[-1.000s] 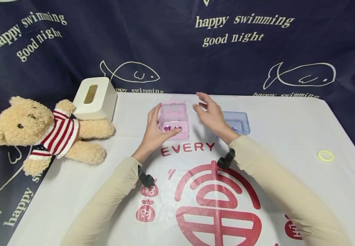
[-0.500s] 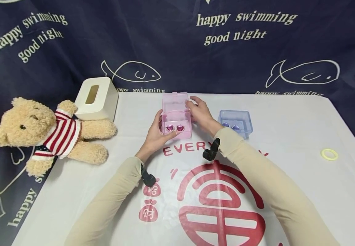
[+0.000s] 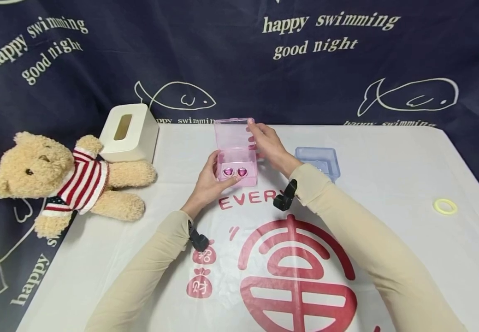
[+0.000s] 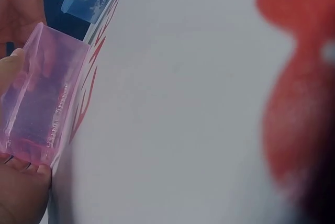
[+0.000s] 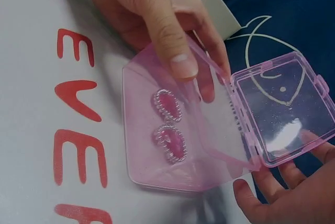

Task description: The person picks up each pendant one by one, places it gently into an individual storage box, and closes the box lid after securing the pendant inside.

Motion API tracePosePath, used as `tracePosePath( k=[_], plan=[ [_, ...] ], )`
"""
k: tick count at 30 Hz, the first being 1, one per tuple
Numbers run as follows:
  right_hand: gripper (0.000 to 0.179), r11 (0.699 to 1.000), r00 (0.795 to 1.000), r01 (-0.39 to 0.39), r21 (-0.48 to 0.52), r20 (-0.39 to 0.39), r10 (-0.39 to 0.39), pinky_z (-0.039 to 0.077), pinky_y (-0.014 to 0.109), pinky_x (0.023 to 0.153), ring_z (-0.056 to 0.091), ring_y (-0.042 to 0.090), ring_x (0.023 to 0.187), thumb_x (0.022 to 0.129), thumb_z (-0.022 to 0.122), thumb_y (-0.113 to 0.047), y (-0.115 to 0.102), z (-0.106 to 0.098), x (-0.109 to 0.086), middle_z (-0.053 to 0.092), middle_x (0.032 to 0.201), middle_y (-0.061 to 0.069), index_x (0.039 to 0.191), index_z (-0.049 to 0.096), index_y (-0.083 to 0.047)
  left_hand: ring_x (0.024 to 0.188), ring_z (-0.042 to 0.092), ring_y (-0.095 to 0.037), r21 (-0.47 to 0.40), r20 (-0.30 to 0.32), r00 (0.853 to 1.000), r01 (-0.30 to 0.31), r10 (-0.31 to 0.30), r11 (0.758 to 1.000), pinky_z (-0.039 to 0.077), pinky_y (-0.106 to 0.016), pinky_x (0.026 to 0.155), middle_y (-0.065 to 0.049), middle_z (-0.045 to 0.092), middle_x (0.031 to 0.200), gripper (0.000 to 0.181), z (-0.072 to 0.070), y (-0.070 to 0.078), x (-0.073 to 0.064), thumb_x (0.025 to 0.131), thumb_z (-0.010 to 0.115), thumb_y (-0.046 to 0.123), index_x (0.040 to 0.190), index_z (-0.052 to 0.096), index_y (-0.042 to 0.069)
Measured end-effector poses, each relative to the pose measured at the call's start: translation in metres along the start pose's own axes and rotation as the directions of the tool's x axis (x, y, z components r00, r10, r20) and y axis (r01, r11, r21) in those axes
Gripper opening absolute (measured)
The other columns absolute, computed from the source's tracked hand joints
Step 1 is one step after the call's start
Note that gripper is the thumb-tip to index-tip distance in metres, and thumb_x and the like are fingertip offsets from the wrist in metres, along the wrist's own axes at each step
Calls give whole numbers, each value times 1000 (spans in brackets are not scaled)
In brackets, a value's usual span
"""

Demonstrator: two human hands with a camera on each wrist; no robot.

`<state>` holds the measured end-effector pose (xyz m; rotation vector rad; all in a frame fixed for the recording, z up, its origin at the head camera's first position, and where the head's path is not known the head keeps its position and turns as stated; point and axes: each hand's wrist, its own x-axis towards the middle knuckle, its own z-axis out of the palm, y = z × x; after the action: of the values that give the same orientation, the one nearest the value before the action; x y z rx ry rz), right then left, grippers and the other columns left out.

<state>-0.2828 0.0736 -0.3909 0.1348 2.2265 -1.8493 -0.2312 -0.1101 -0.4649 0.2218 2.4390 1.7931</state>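
A translucent pink box [image 3: 236, 179] with a hinged lid [image 3: 233, 133] is at the middle of the table's far part, its lid raised. Inside lie two pink heart-shaped jewels [image 5: 171, 143] with pale beaded rims. My left hand [image 3: 209, 185] grips the box from its left side, the thumb over the front wall. At the lid's right edge, my right hand [image 3: 271, 146] holds it, fingertips on the clear panel in the right wrist view. A translucent blue box [image 3: 331, 162] stands to the right, partly hidden by my right forearm; its contents are hard to make out.
A teddy bear [image 3: 77, 184] in a striped shirt lies at the left, against a white tissue box [image 3: 139, 133]. A pale yellow ring [image 3: 445, 206] lies on the right of the white tablecloth [image 3: 393, 175]. Dark blue fabric [image 3: 243, 60] hangs behind the table.
My right hand has come left from beside the blue box to the pink box's lid. The lid has swung up more upright. My left hand stays at the pink box.
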Motion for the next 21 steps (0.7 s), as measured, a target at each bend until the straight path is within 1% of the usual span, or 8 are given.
tracePosePath(
  k=[4, 7, 9, 12, 15, 17, 19, 21],
  plan=[
    [61, 999, 1000, 15, -44, 20, -14, 52, 50, 97, 59, 30, 112, 97, 39, -58, -1, -1, -2, 54, 127, 20, 122, 58, -5, 129, 50, -27, 8, 2, 1000, 0, 0, 1000, 41, -39, 112, -15, 45, 146, 98, -2, 0, 0, 77, 82, 18, 152, 20, 11],
    [57, 994, 995, 57, -90, 87, -49, 51, 46, 101, 57, 30, 116, 98, 43, -53, 2, -6, -6, 55, 129, 19, 121, 58, -3, 130, 49, -29, -7, 10, 1000, -7, 7, 1000, 40, -40, 113, -17, 44, 145, 103, -3, 5, -2, 76, 83, 15, 153, 15, 11],
    [50, 984, 984, 98, -148, 161, -74, 49, 44, 103, 55, 30, 118, 99, 47, -47, 6, -13, -10, 56, 129, 18, 122, 58, -4, 133, 47, -29, -7, 10, 1000, -14, 14, 1000, 38, -38, 115, -17, 42, 146, 108, -2, 5, -2, 75, 84, 15, 154, 11, 12],
    [38, 952, 953, 189, -240, 280, -118, 47, 43, 105, 55, 30, 121, 97, 57, -33, 12, -23, -16, 58, 128, 16, 123, 58, -6, 132, 47, -28, -14, 23, 999, -29, 29, 999, 39, -38, 114, -16, 43, 145, 112, -1, 0, 0, 73, 84, 14, 155, 8, 15],
    [36, 888, 918, 300, -350, 357, -170, 45, 44, 109, 51, 30, 129, 91, 67, -22, 21, -28, -21, 56, 134, 11, 123, 59, -9, 132, 47, -29, -30, 49, 998, -27, 29, 999, 39, -39, 114, -16, 42, 145, 110, -3, 0, 0, 74, 83, 14, 155, 8, 15],
    [43, 833, 894, 378, -405, 395, -213, 45, 45, 109, 47, 31, 134, 86, 73, -18, 27, -28, -24, 51, 140, 10, 125, 57, -8, 131, 47, -29, -49, 54, 998, -24, 26, 999, 40, -39, 114, -16, 42, 144, 106, -4, 0, 0, 77, 81, 13, 155, 8, 16],
    [49, 765, 873, 446, -464, 415, -256, 47, 46, 106, 43, 33, 137, 83, 76, -18, 33, -26, -26, 45, 146, 12, 126, 56, -8, 133, 45, -30, -64, 44, 999, -25, 28, 998, 37, -39, 116, -16, 41, 145, 98, -5, 0, 0, 82, 76, 14, 155, 9, 15],
    [53, 721, 860, 486, -494, 418, -293, 51, 46, 101, 42, 34, 136, 81, 78, -19, 37, -23, -27, 41, 150, 15, 127, 54, -8, 134, 44, -30, -79, 37, 999, -29, 32, 996, 36, -40, 116, -17, 40, 145, 91, -6, 0, 0, 87, 71, 15, 154, 9, 15]
  ],
)
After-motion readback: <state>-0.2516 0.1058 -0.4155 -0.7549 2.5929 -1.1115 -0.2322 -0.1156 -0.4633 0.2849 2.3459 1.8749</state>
